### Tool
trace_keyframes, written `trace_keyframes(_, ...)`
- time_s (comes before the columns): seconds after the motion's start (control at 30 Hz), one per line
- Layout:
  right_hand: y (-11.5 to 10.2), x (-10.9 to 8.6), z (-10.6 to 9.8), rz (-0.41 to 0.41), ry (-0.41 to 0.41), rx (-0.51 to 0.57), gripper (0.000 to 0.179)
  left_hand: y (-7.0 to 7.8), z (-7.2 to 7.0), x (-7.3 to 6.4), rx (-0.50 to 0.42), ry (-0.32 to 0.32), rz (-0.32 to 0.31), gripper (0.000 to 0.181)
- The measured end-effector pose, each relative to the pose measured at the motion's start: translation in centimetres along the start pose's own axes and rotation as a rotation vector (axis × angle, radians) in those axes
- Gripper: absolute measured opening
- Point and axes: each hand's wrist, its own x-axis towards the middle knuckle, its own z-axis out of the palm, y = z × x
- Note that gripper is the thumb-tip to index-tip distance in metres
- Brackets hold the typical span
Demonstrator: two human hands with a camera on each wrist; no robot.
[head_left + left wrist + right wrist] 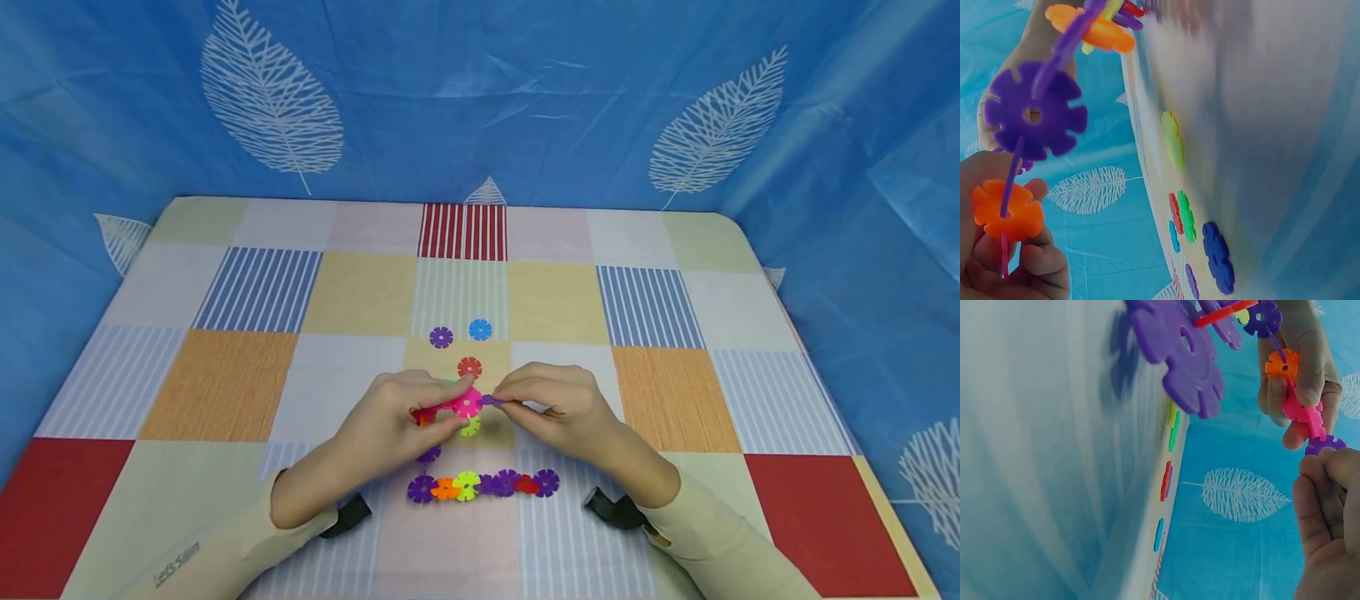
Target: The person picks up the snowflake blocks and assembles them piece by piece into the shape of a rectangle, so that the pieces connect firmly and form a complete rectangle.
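A bent chain of slotted plastic flower discs lies between the hands. Its near row runs left to right from a purple disc (422, 489) past an orange disc (446, 489) to another purple disc (546, 482). From the left end it climbs through an orange disc (1007, 215) to a pink disc (468, 403). My left hand (393, 412) grips this pink end between thumb and fingers. My right hand (558, 407) pinches a small purple disc (1325, 444) edge-on against the right edge of the pink one. Fingertips hide part of both discs.
Loose discs lie beyond and below the hands: purple (441, 337), blue (480, 330), red (469, 367) and yellow-green (470, 427). A green disc (1187, 216) is mostly hidden by the left hand in the head view. A patchwork cloth (360, 292) covers the table; blue curtains (480, 92) surround it.
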Motion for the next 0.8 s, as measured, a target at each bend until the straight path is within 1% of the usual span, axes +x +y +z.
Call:
trace_keyframes(0.1, 0.06, -0.07, 0.06, 0.002, 0.006, 0.019, 0.009, 0.05, -0.03, -0.02, 0.02, -0.01, 0.025, 0.038)
trace_keyframes(0.2, 0.1, -0.07, 0.14, -0.001, -0.008, 0.045, 0.011, 0.12, -0.02, -0.05, 0.028, -0.026, 0.052, 0.039)
trace_keyframes(0.3, 0.13, -0.04, 0.16, -0.007, -0.027, 0.052, 0.014, 0.22, -0.03, -0.06, 0.038, -0.042, 0.063, 0.039)
trace_keyframes(0.37, 0.1, 0.04, 0.12, -0.013, -0.036, 0.044, 0.014, 0.3, -0.06, -0.03, 0.048, -0.048, 0.059, 0.039)
trace_keyframes(0.47, 0.01, 0.24, 0.09, -0.019, -0.038, 0.018, 0.013, 0.33, -0.13, 0.01, 0.061, -0.045, 0.04, 0.038)
trace_keyframes(0.6, -0.03, 0.47, 0.17, -0.009, -0.051, -0.041, 0.013, 0.31, -0.26, -0.03, 0.11, -0.019, 0.013, 0.037)
trace_keyframes(0.7, 0.08, 0.5, 0.18, 0.031, -0.072, -0.058, 0.01, 0.41, -0.46, -0.02, 0.149, -0.012, -0.02, 0.037)
trace_keyframes(0.77, 0.26, 0.44, 0.09, 0.077, -0.098, -0.042, 0.009, 0.49, -0.67, 0.06, 0.163, -0.021, -0.054, 0.038)
trace_keyframes(0.8, 0.36, 0.41, 0.01, 0.109, -0.116, -0.033, 0.013, 0.52, -0.79, 0.09, 0.165, -0.028, -0.075, 0.039)
